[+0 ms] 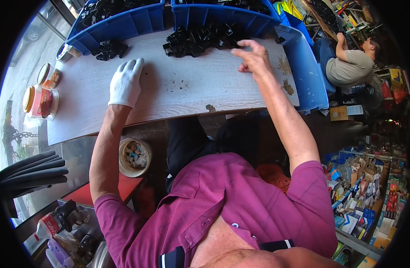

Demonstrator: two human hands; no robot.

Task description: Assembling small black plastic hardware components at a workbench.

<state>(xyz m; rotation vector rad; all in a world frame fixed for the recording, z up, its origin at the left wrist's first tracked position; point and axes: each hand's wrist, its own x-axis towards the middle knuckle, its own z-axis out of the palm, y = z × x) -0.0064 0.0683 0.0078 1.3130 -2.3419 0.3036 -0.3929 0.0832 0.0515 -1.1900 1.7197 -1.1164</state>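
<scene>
My left hand (pixel 126 83) wears a white glove and lies flat on the table, fingers stretched out, with nothing visible in it. Just beyond its fingertips is a small cluster of black plastic parts (pixel 110 50). My right hand (pixel 254 59) is bare and hovers with fingers apart by the right end of a larger heap of black plastic parts (pixel 198 40); I see nothing held in it. Both hands are over the pale wood-grain table (pixel 169 100), whose surface is chipped in places.
Two blue bins, left (pixel 124 24) and right (pixel 223 18), hold more black parts along the far edge. A light-blue tub (pixel 310 73) stands at the right. Jars (pixel 43 100) sit at the left. Below is a waste bucket (pixel 124 156). A person (pixel 350 67) works at the far right.
</scene>
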